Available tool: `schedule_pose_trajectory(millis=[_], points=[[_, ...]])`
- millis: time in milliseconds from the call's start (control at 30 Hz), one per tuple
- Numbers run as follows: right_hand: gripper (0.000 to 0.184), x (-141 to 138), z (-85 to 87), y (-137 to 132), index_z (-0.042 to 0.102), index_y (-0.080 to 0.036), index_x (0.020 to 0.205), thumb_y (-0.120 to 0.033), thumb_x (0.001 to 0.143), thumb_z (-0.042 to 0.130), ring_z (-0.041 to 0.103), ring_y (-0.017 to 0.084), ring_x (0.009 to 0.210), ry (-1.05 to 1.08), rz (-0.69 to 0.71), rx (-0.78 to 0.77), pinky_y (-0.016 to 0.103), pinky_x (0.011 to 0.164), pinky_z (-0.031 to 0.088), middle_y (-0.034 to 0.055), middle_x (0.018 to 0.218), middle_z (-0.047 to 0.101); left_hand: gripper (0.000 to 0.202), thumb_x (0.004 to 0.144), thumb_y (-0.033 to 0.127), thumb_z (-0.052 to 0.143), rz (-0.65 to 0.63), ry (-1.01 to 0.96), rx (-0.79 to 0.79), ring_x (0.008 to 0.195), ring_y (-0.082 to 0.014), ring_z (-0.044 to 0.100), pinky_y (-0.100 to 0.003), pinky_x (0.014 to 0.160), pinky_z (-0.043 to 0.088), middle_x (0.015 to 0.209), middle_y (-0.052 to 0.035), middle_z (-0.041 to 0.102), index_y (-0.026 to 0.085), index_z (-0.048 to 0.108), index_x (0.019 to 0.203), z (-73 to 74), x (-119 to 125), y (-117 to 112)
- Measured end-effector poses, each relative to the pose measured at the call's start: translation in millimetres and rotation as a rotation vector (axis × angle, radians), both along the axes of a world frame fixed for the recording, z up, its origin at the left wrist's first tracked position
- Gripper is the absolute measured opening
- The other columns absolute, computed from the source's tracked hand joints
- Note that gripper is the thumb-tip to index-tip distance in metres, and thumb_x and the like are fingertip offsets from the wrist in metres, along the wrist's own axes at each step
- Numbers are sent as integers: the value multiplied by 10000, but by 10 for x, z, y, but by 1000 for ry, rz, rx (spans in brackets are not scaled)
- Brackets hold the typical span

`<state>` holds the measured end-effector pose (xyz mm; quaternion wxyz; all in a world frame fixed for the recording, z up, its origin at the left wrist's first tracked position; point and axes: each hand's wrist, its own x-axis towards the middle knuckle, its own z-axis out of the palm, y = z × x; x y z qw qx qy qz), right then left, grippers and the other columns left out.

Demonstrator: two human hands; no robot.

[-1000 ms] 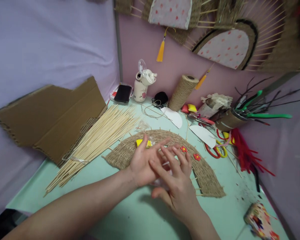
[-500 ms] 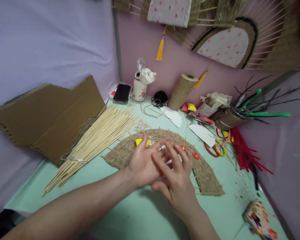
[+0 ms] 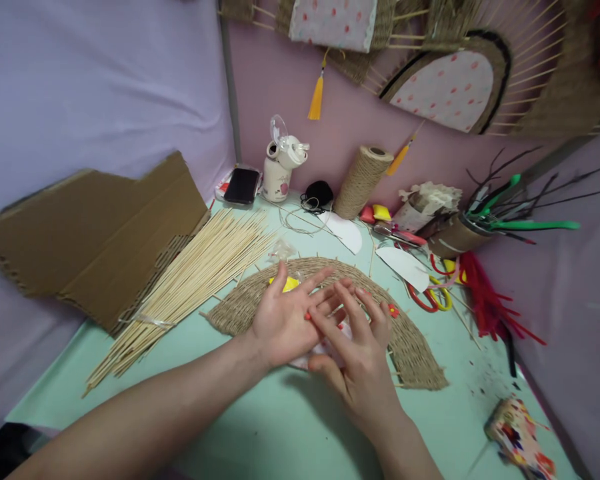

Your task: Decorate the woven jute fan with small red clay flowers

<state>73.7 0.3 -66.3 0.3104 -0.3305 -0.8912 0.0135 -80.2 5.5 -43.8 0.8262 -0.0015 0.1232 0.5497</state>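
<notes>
My left hand (image 3: 291, 321) is palm up with its fingers stretched out, above a curved band of woven twine (image 3: 417, 363) on thin sticks. On its palm sits a tiny red clay ball (image 3: 307, 316). Over that palm reaches my right hand (image 3: 357, 343), fingers spread and slightly bent, one fingertip at the ball. A red clay flower (image 3: 393, 311) with a yellow centre is on the band's right part. Behind my left thumb lies a yellow packet (image 3: 291, 284). A pale, red-dotted piece (image 3: 325, 349) shows partly beneath my hands.
At left are a bundle of thin sticks (image 3: 190, 280) and folded cardboard (image 3: 125, 227). Along the back stand a white bottle (image 3: 277, 179) and a twine spool (image 3: 363, 183). Scissors (image 3: 440, 293), white paper pieces (image 3: 404, 268) and red pipe cleaners (image 3: 485, 300) lie at right.
The red clay ball on my left palm now shows; before, my right fingers covered that spot. My hands have shifted slightly, and the view has moved a little.
</notes>
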Motion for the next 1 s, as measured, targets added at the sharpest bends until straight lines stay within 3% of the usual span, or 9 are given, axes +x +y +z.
schedule_pose_trajectory(millis=[167,467,767,1000], points=[[522,4,-10,5,534,-309,1356,-589,936,402,269,375,1390,-5,69,-41,677,1076,226,105,1554,318,696,913,653,338,-41,5,-9,1086,-290,628,-398,971,435,1148,-196,655,93,535,1276,-4,21,-4],[328,-9,7,38,586,-260,1252,-194,942,505,398,291,1308,186,-31,-79,603,1078,327,70,1356,557,676,933,621,327,-65,25,-21,996,-254,660,-325,778,503,1151,-193,669,96,537,1304,1,-12,-9],[261,-47,37,-25,665,-261,1129,-184,895,581,436,311,1242,209,-28,-16,611,1023,356,74,1308,598,705,915,645,352,-11,28,-16,1081,-276,638,-367,949,467,1173,-208,660,66,552,1264,2,-2,-4],[165,-109,13,10,718,-270,1013,-210,896,619,481,272,1169,264,-23,-89,538,1000,388,60,1205,654,695,920,643,338,-17,85,0,1079,-262,638,-324,875,497,1151,-196,665,77,552,1263,-17,17,-12]])
